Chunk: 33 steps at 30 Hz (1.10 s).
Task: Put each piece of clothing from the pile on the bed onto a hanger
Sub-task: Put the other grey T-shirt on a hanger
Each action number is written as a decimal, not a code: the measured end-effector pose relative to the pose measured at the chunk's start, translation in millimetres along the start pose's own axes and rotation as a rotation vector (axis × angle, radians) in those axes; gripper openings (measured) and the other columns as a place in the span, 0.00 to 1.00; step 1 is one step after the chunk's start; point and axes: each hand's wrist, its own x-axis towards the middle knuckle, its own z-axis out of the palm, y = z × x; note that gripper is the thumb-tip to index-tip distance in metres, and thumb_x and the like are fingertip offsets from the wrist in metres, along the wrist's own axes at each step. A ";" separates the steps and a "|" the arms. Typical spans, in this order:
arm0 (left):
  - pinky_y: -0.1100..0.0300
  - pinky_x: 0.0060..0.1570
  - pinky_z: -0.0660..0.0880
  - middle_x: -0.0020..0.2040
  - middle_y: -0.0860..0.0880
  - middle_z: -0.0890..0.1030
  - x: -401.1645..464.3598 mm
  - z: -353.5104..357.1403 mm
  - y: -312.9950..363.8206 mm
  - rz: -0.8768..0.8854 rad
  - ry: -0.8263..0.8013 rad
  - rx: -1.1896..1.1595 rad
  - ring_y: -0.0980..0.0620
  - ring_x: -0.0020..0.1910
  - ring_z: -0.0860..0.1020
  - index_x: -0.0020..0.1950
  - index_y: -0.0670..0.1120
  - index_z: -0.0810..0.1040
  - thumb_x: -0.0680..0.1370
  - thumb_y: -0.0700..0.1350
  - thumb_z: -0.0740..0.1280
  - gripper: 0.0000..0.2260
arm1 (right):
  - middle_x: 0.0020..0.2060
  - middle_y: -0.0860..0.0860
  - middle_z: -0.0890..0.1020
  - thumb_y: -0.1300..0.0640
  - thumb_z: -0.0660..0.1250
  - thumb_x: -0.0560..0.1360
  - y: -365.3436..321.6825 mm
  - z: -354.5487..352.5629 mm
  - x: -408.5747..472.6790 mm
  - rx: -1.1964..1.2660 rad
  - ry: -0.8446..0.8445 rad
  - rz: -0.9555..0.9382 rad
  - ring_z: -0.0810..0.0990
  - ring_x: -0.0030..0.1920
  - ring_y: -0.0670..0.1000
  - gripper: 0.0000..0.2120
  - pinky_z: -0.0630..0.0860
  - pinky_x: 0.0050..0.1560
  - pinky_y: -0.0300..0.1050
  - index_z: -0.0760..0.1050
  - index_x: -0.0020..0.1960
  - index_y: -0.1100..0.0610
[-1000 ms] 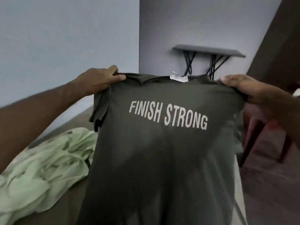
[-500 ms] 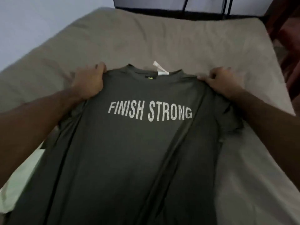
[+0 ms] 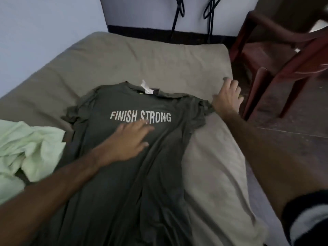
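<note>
1. The bed, under a taupe sheet, runs away toward a pale blue wall, and its far edge meets a dark skirting strip.
2. Black hangers dangle against that wall above the far edge, only their lower parts in sight.
3. A dark red plastic chair stands on the floor just off the bed's far right corner.
4. The dark olive T-shirt lies spread face up down the middle of the bed, collar toward the far edge, white "FINISH STRONG" across the chest, a white tag sticking up at the neck.
5. A crumpled pale green garment sits at the bed's left edge, touching the shirt's side.
6. The left hand lies flat on the shirt's chest with fingers stretched out, gripping nothing.
7. The right hand hovers with spread fingers by the shirt's right shoulder near the bed's right edge, holding nothing; whether it touches the fabric I cannot tell.
</note>
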 end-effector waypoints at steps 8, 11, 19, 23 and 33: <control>0.46 0.66 0.66 0.76 0.53 0.66 -163.6 23.3 25.4 0.049 -0.025 0.061 0.49 0.74 0.66 0.75 0.58 0.65 0.79 0.62 0.58 0.25 | 0.62 0.51 0.72 0.41 0.62 0.78 -2.6 -64.3 -268.7 0.060 -0.439 -0.423 0.69 0.64 0.56 0.19 0.68 0.61 0.57 0.71 0.66 0.49; 0.41 0.65 0.66 0.76 0.53 0.64 -230.2 30.8 0.7 -0.147 -0.069 0.043 0.47 0.73 0.65 0.75 0.59 0.65 0.79 0.64 0.58 0.25 | 0.64 0.52 0.74 0.32 0.56 0.78 -8.5 -75.3 -335.5 -0.056 -0.490 -0.377 0.73 0.64 0.59 0.32 0.69 0.60 0.57 0.60 0.77 0.46; 0.41 0.61 0.70 0.67 0.46 0.72 -347.0 52.3 -7.1 -0.587 -0.043 0.002 0.41 0.64 0.73 0.76 0.63 0.62 0.81 0.61 0.59 0.23 | 0.58 0.58 0.82 0.51 0.59 0.82 5.5 -106.1 -379.5 0.010 -0.549 -0.215 0.81 0.56 0.62 0.22 0.77 0.54 0.54 0.62 0.75 0.40; 0.44 0.61 0.72 0.65 0.43 0.75 -354.2 59.8 -11.2 -0.573 -0.020 -0.176 0.42 0.61 0.77 0.78 0.58 0.63 0.83 0.53 0.61 0.22 | 0.60 0.54 0.82 0.51 0.59 0.82 52.2 -143.1 -398.2 -0.134 -0.536 -0.130 0.81 0.57 0.59 0.19 0.77 0.55 0.52 0.70 0.71 0.40; 0.55 0.50 0.75 0.54 0.45 0.79 -368.1 63.3 -28.2 -0.366 0.127 -0.275 0.51 0.48 0.79 0.72 0.51 0.72 0.81 0.40 0.65 0.19 | 0.57 0.56 0.75 0.49 0.72 0.70 40.6 -145.1 -421.4 -0.466 -0.274 -0.417 0.75 0.54 0.60 0.18 0.75 0.49 0.56 0.77 0.58 0.54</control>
